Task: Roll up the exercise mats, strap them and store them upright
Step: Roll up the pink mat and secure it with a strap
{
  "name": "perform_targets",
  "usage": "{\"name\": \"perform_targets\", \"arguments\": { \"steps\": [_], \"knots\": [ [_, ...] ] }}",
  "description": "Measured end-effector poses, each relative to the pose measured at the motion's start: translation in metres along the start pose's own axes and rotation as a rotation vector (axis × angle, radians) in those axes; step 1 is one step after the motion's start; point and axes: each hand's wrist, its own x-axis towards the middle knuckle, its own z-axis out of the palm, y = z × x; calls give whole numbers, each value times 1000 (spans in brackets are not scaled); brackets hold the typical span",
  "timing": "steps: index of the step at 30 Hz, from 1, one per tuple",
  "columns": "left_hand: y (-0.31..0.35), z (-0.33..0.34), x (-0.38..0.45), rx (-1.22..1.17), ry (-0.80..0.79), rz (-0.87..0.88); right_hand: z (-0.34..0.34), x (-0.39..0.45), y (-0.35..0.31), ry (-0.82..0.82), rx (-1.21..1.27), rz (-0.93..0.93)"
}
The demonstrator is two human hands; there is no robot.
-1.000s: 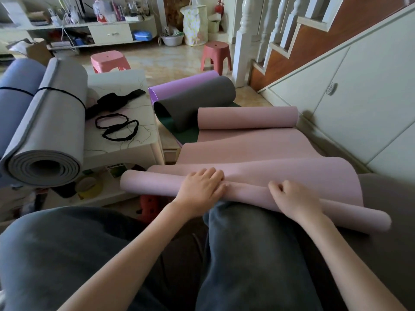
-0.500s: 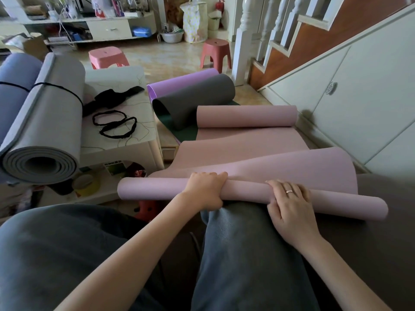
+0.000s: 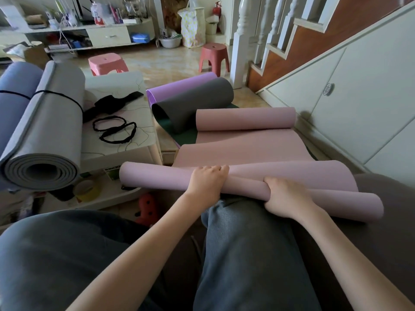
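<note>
Denim-clad knees [image 3: 242,254] fill the foreground, and the pink mat [image 3: 258,151] lies across them, its near end wound into a narrow roll that runs left to right just past the knees. The left hand [image 3: 207,184] sits on top of the roll near its middle, fingers curled over the far side and gripping it. The right hand [image 3: 284,197] wraps the roll just to the right, thumb and fingers curled round it. Beyond the hands the mat spreads flat on the floor, and its far end curls up into a second loose roll. Just behind that lies a grey-and-purple mat [image 3: 190,102], loosely rolled over a dark green sheet. To the left, a low white table [image 3: 125,140] carries black elastic straps [image 3: 114,129] and a rolled grey mat [image 3: 49,131] bound by a black strap, touching a blue rolled mat [image 3: 15,95]. Farther off stand two pink stools [image 3: 214,55].
</note>
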Motion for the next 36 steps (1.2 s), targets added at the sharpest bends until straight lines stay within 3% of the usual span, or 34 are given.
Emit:
{"name": "perform_targets", "arguments": {
  "steps": [2, 7, 9, 12, 16, 18, 21, 23, 26, 28, 32, 36],
  "knots": [
    [-4, -10, 13, -31, -118, 33, -1, -4, 1, 27, -21, 16],
    [-8, -15, 22, -66, -271, 78, 44, -31, -3, 523, -135, 95],
    [-8, -13, 18, -96, -278, 66, 54, -28, 1, 637, -137, 97],
    [-8, -8, 13, -129, -210, 17, 41, -17, 0, 544, -166, 97],
    [-6, 13, -1, 70, 133, 15, 14, -5, 0, 226, -136, 65],
    [-4, 20, -4, 117, 210, -11, 4, 1, 6, 79, -55, 55],
    [1, 3, 4, 22, 77, -72, -11, 10, 9, -109, 24, 45],
    [-1, -5, 16, -23, -64, -89, -13, 10, 8, -51, -32, 52],
    [-2, -7, 20, -97, -117, -127, 6, 1, 3, 409, -244, 50],
    [3, -4, 17, -137, -140, -142, 22, 1, 2, 613, -272, 32],
    [10, -1, 16, -94, -185, -114, 12, 10, 11, 452, -266, -21],
    [-13, -1, 16, -313, -258, -94, -18, 22, 14, 215, -296, -119]
  ]
}}
